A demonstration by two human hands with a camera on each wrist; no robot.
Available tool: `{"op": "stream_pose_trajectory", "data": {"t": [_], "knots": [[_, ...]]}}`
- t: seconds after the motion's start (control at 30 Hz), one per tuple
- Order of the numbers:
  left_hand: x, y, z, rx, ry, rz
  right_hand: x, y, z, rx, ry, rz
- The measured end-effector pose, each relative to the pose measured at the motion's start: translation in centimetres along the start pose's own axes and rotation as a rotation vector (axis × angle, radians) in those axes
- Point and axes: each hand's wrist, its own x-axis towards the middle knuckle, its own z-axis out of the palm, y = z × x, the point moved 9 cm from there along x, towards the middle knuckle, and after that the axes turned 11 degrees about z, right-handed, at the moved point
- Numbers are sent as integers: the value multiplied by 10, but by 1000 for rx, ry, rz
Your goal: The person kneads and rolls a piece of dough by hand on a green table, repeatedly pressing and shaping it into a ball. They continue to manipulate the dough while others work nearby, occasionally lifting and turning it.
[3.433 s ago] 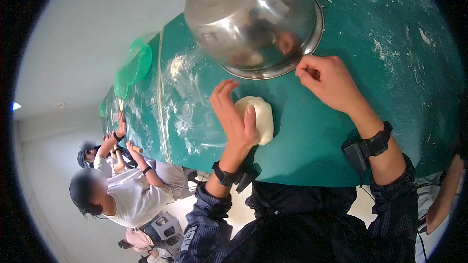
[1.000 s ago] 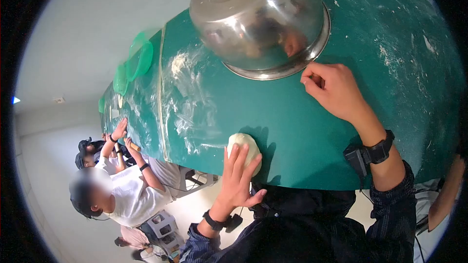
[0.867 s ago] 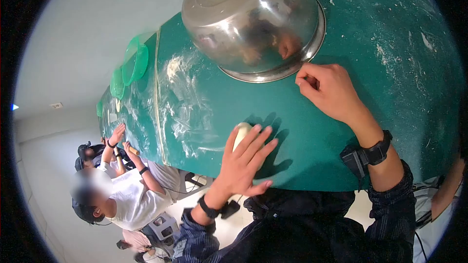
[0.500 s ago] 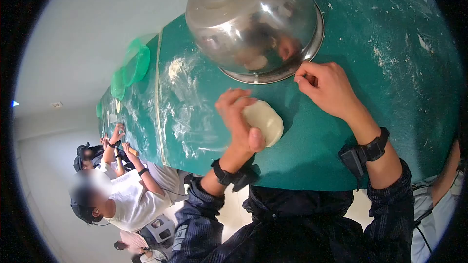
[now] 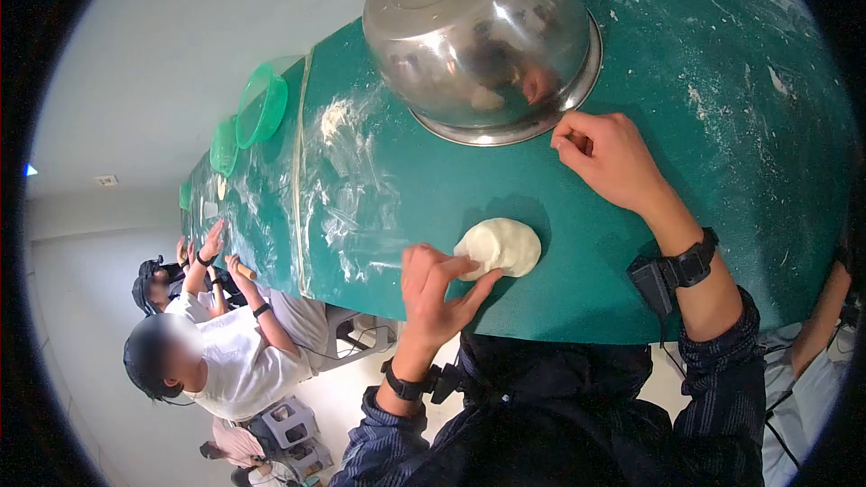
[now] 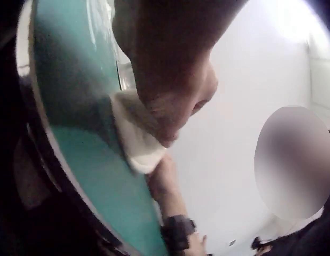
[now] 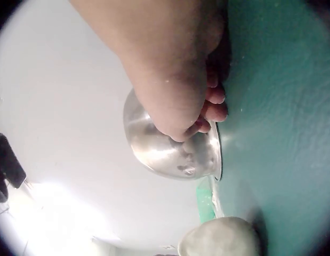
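A rounded, pale lump of dough [image 5: 512,248] lies on the green table in front of me, a fold showing on its left part. My left hand [image 5: 437,293] pinches its near left edge between thumb and bent fingers. In the left wrist view this hand [image 6: 178,90] hides part of the dough [image 6: 130,125]. My right hand [image 5: 609,162] rests on the table, fingers loosely curled and holding nothing, close to the rim of an upside-down steel bowl [image 5: 478,45]. The right wrist view shows those fingers [image 7: 215,111] in front of the bowl [image 7: 146,138], with the dough [image 7: 221,240] below.
The green table [image 5: 622,298] bears flour smears [image 5: 347,207] on the left and scattered flour on the right. Green plastic baskets [image 5: 262,108] stand at the far left. A person in a white shirt [image 5: 248,356] works along the same table; white stools [image 5: 293,424] stand behind.
The dough shifts toward the table edge, then away under the left palm; now it sits slightly right, more exposed. The left hand has drawn back to its edge, fingers bent. The right hand stays put.
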Motion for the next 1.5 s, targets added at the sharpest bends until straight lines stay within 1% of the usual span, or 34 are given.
{"op": "stream_pose_trajectory", "data": {"t": [0.07,0.1,0.2,0.23,0.27,0.33,0.4,0.43,0.5,0.53,0.6,0.67,0.7,0.77,0.87,0.9,0.93,0.97,1.0,1.03,1.13,1.17,1.27,1.3,1.4,1.5], "knots": [[5,-6,0,114,66,71,0,0,0,30,8,-23],[10,-28,8,-8,105,-106,-1,1,1,46,11,-34],[38,-7,42,-424,-171,15,-3,0,0,30,11,-60],[30,5,43,-405,-232,77,-4,0,-1,28,17,-65],[24,21,39,-370,-231,141,-5,0,-1,28,20,-68],[-2,52,37,-225,-300,309,-3,-1,-2,27,33,-69],[-20,73,45,-85,-413,303,-2,-1,-1,23,42,-57],[-21,80,52,2,-436,257,-1,0,-1,24,46,-60],[-8,97,70,55,-575,200,0,0,0,24,47,-65],[1,104,79,83,-642,170,2,6,2,152,4,-10],[30,104,94,105,-632,165,6,17,3,405,-73,99],[70,102,101,66,-626,138,9,20,-11,564,-103,186],[82,98,106,55,-612,155,10,21,-14,643,-120,226],[105,88,113,47,-578,186,12,27,-20,773,-114,230],[131,70,120,62,-448,292,14,39,-29,999,-47,224],[141,67,114,27,-359,318,15,43,-32,1067,-28,205],[147,54,108,-127,-258,284,16,46,-35,1135,-11,186],[148,37,104,-277,-154,249,17,49,-36,1109,30,190],[147,26,96,-425,-48,214,16,47,-34,1071,29,196],[137,16,86,-445,83,106,14,45,-33,1033,30,202],[117,37,81,173,-42,9,10,35,-29,872,47,222],[110,47,80,220,-102,-6,9,33,-28,808,53,231],[84,64,62,192,-160,8,9,28,-25,731,22,214],[74,59,54,83,-175,-54,9,27,-24,720,16,213],[35,32,24,-161,-134,-196,9,27,-22,699,-1,203],[11,17,8,-133,-172,-145,8,25,-21,670,-17,193]]}}
